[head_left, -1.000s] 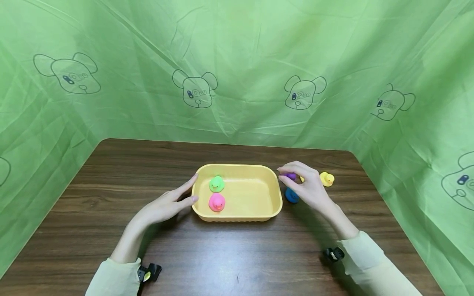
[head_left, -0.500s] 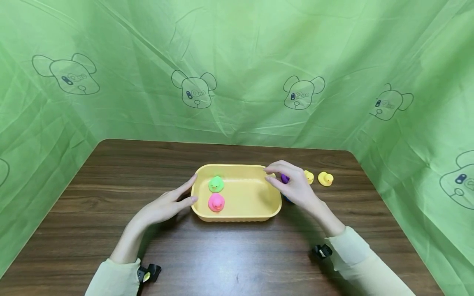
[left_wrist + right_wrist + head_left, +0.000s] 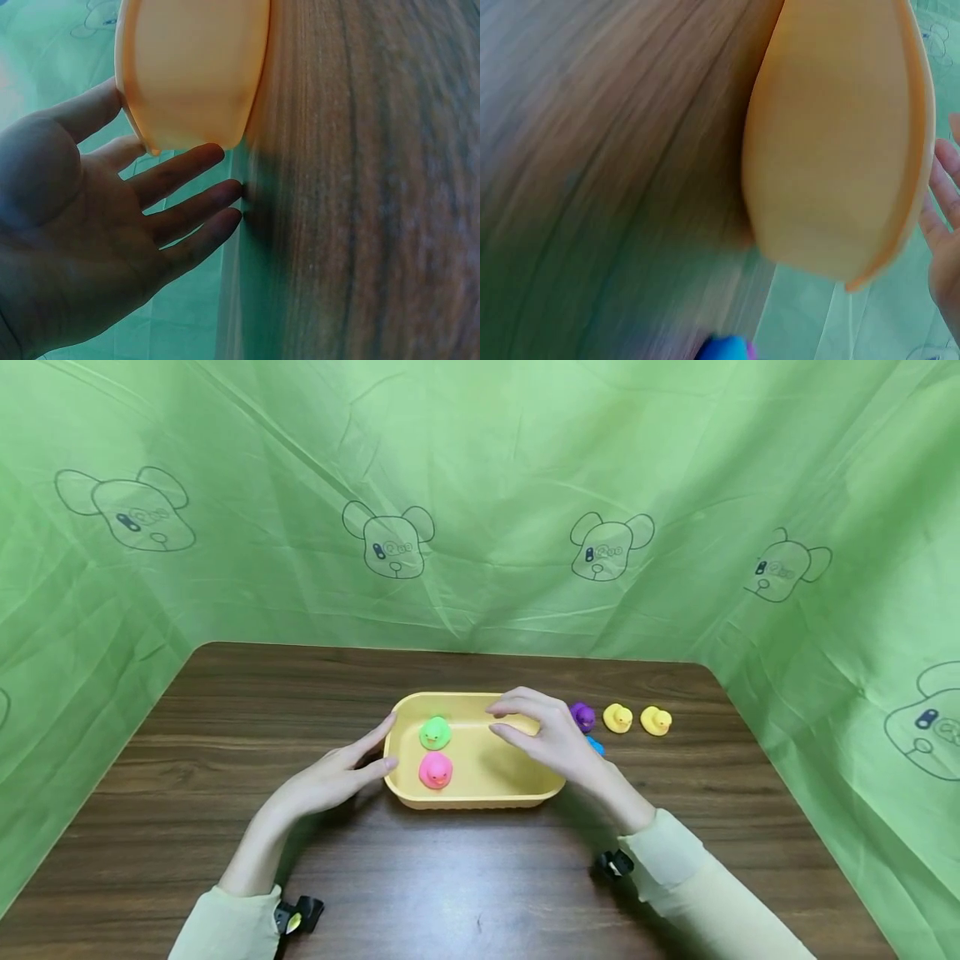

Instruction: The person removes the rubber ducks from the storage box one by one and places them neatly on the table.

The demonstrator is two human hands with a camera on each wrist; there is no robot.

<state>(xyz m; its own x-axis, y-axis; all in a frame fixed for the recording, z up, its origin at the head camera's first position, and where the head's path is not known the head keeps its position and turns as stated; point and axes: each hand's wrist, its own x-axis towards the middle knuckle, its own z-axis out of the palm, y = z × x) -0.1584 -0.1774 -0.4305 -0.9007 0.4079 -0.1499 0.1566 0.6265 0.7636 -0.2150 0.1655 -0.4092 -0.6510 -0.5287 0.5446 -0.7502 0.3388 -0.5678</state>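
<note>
A yellow plastic tray (image 3: 480, 802) stands on the wooden table. Inside its left half are a green rubber duck (image 3: 435, 733) and, nearer to me, a pink rubber duck (image 3: 436, 770). My left hand (image 3: 330, 781) touches the tray's left end, thumb and forefinger spread along the rim. Over the right half hovers my right hand (image 3: 551, 739), thumb and forefinger apart, the tray's yellow floor showing in the gap. Only part of the right hand (image 3: 946, 225) shows in the right wrist view, beside the tray wall (image 3: 832, 150); nothing shows in its fingers.
Right of the tray lie a purple duck (image 3: 582, 717) and two yellow ducks, one nearer (image 3: 618, 718) and one farther right (image 3: 656, 721). A blue duck (image 3: 595, 746) is partly hidden by my right wrist. Green cloth (image 3: 480, 610) hangs behind the table.
My right hand has moved left from beside the purple duck to over the tray, uncovering the purple and yellow ducks. The left hand keeps its place at the tray.
</note>
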